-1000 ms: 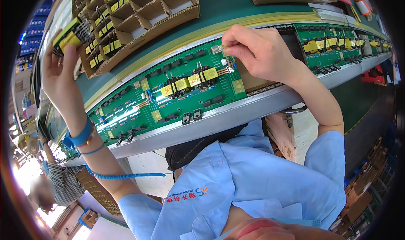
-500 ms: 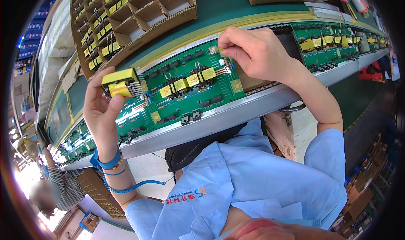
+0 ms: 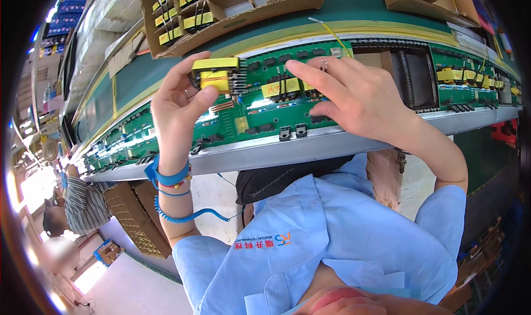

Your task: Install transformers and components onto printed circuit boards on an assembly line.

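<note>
My left hand (image 3: 178, 103) is closed around a yellow transformer (image 3: 214, 81), holding it above the circuit board with its row of metal pins facing right. Below it lies the green circuit board (image 3: 263, 116), carrying a pair of yellow transformers (image 3: 276, 89) with black leads. My right hand (image 3: 359, 96) reaches over the right one of the pair, thumb and index finger spread on either side and partly hiding it. Whether the fingers touch it, I cannot tell. A yellow wire (image 3: 336, 37) rises from the board's far right corner.
A cardboard divider box (image 3: 249, 21) of transformers stands beyond the rail, another carton (image 3: 428, 5) to its right. The metal rail (image 3: 243, 160) runs along the near side, with more boards (image 3: 470, 74) to the right. A co-worker (image 3: 83, 204) is at the far left.
My right hand has left the board's far right corner and come over the transformers, its fingers spreading. The yellow wire now stands at that corner. My left hand still holds its transformer; the view has shifted.
</note>
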`<state>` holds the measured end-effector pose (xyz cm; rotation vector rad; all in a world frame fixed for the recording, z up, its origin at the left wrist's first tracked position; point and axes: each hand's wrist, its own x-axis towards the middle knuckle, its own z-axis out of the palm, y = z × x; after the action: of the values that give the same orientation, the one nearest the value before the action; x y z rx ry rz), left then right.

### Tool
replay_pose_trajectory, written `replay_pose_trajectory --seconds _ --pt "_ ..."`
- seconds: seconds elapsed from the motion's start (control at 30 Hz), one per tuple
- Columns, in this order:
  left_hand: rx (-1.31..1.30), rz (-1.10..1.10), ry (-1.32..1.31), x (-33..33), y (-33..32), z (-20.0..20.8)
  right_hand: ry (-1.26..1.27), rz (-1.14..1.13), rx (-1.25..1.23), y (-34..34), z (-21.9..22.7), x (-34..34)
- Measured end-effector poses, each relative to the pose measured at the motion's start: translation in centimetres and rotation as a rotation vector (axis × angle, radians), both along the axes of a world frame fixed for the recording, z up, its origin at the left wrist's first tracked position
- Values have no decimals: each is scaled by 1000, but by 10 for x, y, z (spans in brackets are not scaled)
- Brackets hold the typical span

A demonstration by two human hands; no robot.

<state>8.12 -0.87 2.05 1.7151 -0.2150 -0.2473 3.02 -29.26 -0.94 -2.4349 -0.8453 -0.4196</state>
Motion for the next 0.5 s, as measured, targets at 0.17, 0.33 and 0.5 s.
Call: replay_pose_trajectory --seconds 0.17,0.33,0.5 --pt "39 -40 6 -5 -1 -4 -4 -44 -95 0 -2 1" --pt "36 -93 82 -4 -15 -13 -19 -92 -81 -25 4 -2" --pt "44 -168 111 1 -27 -24 -17 -153 -69 -38 2 -5"
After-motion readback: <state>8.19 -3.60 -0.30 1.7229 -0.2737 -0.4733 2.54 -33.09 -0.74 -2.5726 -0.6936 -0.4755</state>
